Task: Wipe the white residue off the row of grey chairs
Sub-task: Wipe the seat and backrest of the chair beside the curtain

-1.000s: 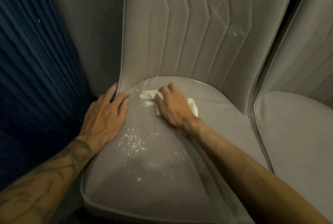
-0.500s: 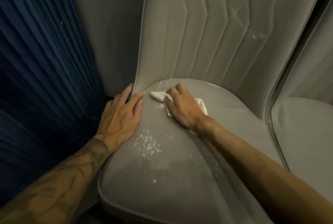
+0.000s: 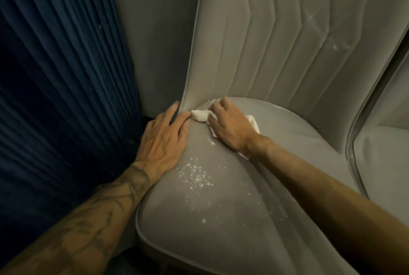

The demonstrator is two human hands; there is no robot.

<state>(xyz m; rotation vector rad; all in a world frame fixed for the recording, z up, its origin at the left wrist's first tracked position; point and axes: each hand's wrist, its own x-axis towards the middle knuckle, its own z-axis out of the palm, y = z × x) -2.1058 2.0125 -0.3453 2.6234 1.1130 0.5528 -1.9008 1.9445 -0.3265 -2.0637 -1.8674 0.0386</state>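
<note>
A grey padded chair (image 3: 221, 219) fills the middle of the view, its quilted backrest (image 3: 276, 31) rising behind the seat. My right hand (image 3: 232, 128) presses a crumpled white cloth (image 3: 200, 115) into the seat's back left corner, where seat meets backrest. My left hand (image 3: 163, 139) lies flat on the seat's left edge, fingers apart, its fingertips touching the cloth's end. White residue (image 3: 194, 175) speckles the seat just in front of both hands, with finer specks further toward the front. A faint white smear (image 3: 334, 45) marks the backrest at upper right.
A dark blue pleated curtain (image 3: 55, 75) hangs close on the left. A grey wall panel (image 3: 155, 31) stands between the curtain and the chair. A second grey chair (image 3: 382, 164) adjoins on the right, separated by a narrow gap.
My right hand has pushed the cloth left and back into the seat's corner until it meets my left fingertips. The white patch at that corner is gone. The view has shifted left.
</note>
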